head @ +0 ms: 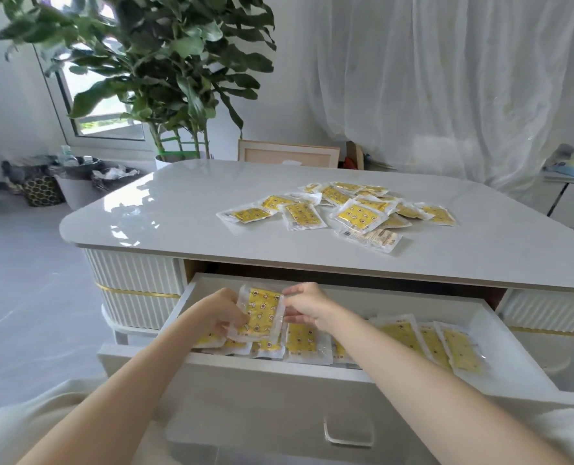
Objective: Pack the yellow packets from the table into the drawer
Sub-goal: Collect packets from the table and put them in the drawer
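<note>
Both my hands hold one yellow packet (261,312) upright over the left part of the open white drawer (500,333). My left hand (220,313) grips its left edge and my right hand (307,305) pinches its right edge. Below it, several yellow packets (413,340) stand in a row along the drawer's front. A loose pile of yellow packets (346,209) lies on the white table top (178,209), right of its middle.
The drawer front has a clear handle (347,434). A large potted plant (168,78) stands behind the table's left end, waste bins (77,182) on the floor at the left, a low cabinet (571,193) at the right, white curtains behind.
</note>
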